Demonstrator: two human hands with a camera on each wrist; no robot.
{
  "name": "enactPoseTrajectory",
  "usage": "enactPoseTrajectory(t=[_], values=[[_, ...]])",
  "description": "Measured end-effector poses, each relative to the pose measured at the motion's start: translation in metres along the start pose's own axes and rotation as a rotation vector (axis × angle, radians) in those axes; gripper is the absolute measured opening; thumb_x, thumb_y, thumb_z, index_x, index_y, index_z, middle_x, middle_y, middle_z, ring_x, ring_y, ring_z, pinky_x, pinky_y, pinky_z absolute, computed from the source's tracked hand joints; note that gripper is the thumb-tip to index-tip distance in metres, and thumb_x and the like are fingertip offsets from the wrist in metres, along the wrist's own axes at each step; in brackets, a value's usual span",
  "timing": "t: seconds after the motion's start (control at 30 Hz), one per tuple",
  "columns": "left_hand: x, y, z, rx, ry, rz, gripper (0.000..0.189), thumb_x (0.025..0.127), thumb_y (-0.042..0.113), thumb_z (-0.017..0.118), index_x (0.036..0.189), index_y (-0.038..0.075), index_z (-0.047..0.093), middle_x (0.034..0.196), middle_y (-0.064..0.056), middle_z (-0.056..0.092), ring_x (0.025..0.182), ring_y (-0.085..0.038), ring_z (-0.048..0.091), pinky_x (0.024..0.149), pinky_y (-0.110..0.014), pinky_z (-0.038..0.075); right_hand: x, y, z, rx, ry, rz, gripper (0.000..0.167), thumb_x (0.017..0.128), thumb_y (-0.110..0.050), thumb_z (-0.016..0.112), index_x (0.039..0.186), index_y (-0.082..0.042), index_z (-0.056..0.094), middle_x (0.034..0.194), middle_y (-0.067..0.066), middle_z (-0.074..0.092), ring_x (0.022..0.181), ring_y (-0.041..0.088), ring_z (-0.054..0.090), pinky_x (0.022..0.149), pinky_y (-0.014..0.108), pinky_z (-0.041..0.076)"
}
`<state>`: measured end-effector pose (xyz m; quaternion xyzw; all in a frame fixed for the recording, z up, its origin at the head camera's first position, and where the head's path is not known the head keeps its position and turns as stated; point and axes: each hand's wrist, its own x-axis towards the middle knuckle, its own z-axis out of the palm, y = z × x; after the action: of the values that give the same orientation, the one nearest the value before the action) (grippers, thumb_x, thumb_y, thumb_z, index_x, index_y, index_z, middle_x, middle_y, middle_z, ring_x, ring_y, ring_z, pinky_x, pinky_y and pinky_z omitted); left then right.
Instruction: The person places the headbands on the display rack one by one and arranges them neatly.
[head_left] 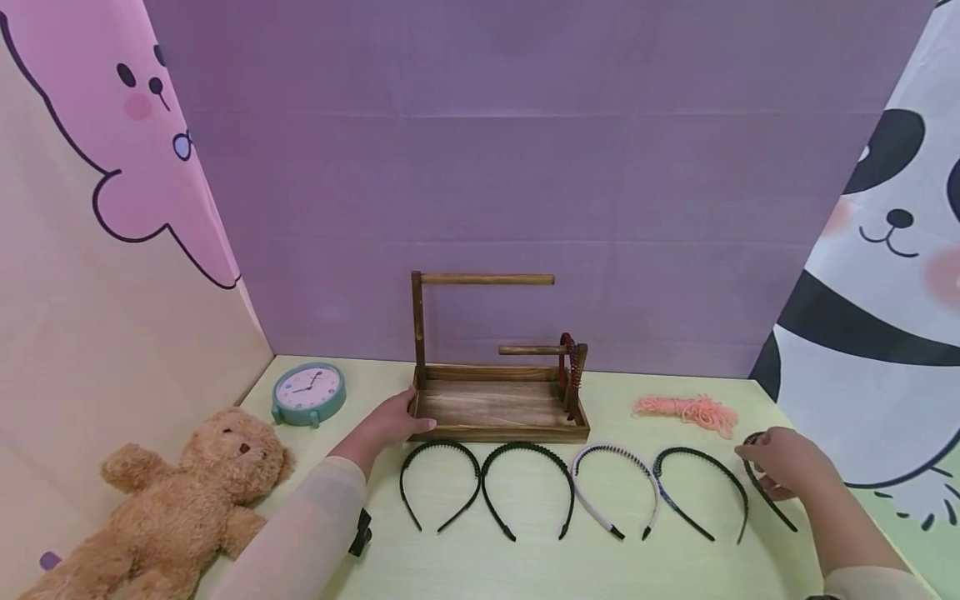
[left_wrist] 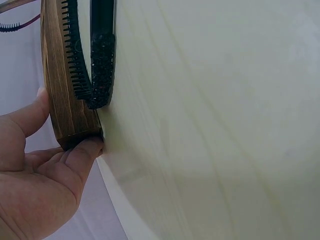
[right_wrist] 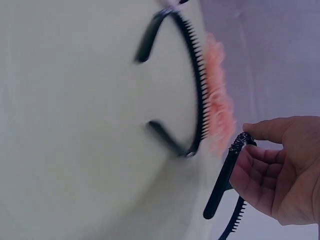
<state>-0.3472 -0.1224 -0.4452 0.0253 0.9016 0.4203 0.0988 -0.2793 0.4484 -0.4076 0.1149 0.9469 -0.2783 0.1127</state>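
- Apparently, the step in hand is the picking up of the black headband (right_wrist: 222, 182) at the right end of the row; this is my judgement.
- The right hand (head_left: 797, 462) pinches this headband between thumb and fingers. It is tilted, and I cannot tell whether its ends touch the surface (head_left: 600, 567).
- The left hand (head_left: 386, 423) grips the wooden rack (head_left: 487, 434) at its left end, near corner.
- On the right side of the rack, a red headband (head_left: 573, 375) hangs at the short bar (head_left: 528, 350); four other headbands (head_left: 525, 447) lie in a row on the near side.
- The next move, I think, calls for carrying the black headband left, to the free end of a bar; which bar, I cannot say. The rack should be steadied meanwhile, because a push could shift it.
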Motion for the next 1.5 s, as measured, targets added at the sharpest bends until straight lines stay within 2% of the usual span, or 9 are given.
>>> enactPoseTrajectory(t=[0.2, 0.43, 0.67, 0.77, 1.0, 1.27, 1.5], values=[[0.0, -0.001, 0.0, -0.006, 0.002, 0.003, 0.084, 0.093, 0.026, 0.069, 0.156, 0.003, 0.019, 0.159, -0.022, 0.026, 0.147, -0.04, 0.024, 0.118, -0.055, 0.025, -0.023, -0.042, -0.017, 0.005, 0.084, -0.142, 0.044, 0.099, -0.034, 0.054, 0.103, 0.01, 0.048, 0.088, 0.017, 0.062, 0.069, 0.017, 0.065, 0.064, 0.036, 0.06], [-0.001, -0.001, 0.0, 0.0, 0.008, 0.001, 0.084, 0.092, 0.027, 0.069, 0.156, 0.003, 0.02, 0.158, -0.022, 0.027, 0.146, -0.041, 0.024, 0.117, -0.055, 0.026, -0.052, -0.091, -0.02, 0.001, 0.185, -0.294, 0.046, 0.101, -0.036, 0.054, 0.114, 0.007, 0.045, 0.095, 0.016, 0.065, 0.076, 0.02, 0.066, 0.067, 0.037, 0.061], [-0.001, -0.001, 0.001, -0.013, 0.002, 0.0, 0.083, 0.093, 0.025, 0.069, 0.156, 0.002, 0.02, 0.159, -0.022, 0.027, 0.147, -0.041, 0.024, 0.118, -0.055, 0.025, -0.084, -0.139, -0.019, -0.079, 0.282, -0.417, 0.046, 0.1, -0.042, 0.053, 0.118, 0.001, 0.05, 0.095, 0.011, 0.069, 0.077, 0.017, 0.068, 0.062, 0.031, 0.047], [-0.001, -0.001, 0.001, -0.01, 0.008, -0.003, 0.083, 0.092, 0.026, 0.069, 0.156, 0.003, 0.02, 0.158, -0.022, 0.027, 0.147, -0.04, 0.024, 0.118, -0.055, 0.025, -0.096, -0.155, -0.016, -0.069, 0.323, -0.475, 0.045, 0.1, -0.043, 0.054, 0.118, -0.002, 0.052, 0.097, 0.01, 0.068, 0.08, 0.019, 0.069, 0.066, 0.033, 0.049], [0.002, -0.003, 0.001, -0.015, 0.014, -0.002, 0.084, 0.092, 0.026, 0.069, 0.156, 0.004, 0.02, 0.159, -0.021, 0.028, 0.147, -0.04, 0.024, 0.118, -0.055, 0.025, -0.113, -0.186, -0.002, -0.019, 0.392, -0.587, 0.045, 0.101, -0.041, 0.053, 0.127, -0.005, 0.053, 0.104, 0.008, 0.067, 0.096, 0.029, 0.067, 0.082, 0.048, 0.05], [0.002, -0.003, 0.001, -0.012, 0.01, 0.01, 0.084, 0.092, 0.024, 0.069, 0.156, 0.002, 0.02, 0.158, -0.022, 0.028, 0.146, -0.04, 0.025, 0.118, -0.055, 0.025, -0.122, -0.22, 0.019, 0.146, 0.351, -0.702, 0.038, 0.099, -0.037, 0.057, 0.125, -0.009, 0.057, 0.102, 0.004, 0.066, 0.094, 0.017, 0.064, 0.094, 0.051, 0.052], [0.001, -0.001, 0.001, -0.006, 0.013, 0.02, 0.084, 0.092, 0.024, 0.069, 0.156, 0.002, 0.02, 0.158, -0.023, 0.029, 0.146, -0.04, 0.025, 0.118, -0.054, 0.025, -0.118, -0.248, 0.041, 0.246, 0.258, -0.75, 0.038, 0.098, -0.036, 0.059, 0.126, -0.01, 0.056, 0.103, 0.004, 0.066, 0.092, 0.017, 0.071, 0.091, 0.043, 0.056]])
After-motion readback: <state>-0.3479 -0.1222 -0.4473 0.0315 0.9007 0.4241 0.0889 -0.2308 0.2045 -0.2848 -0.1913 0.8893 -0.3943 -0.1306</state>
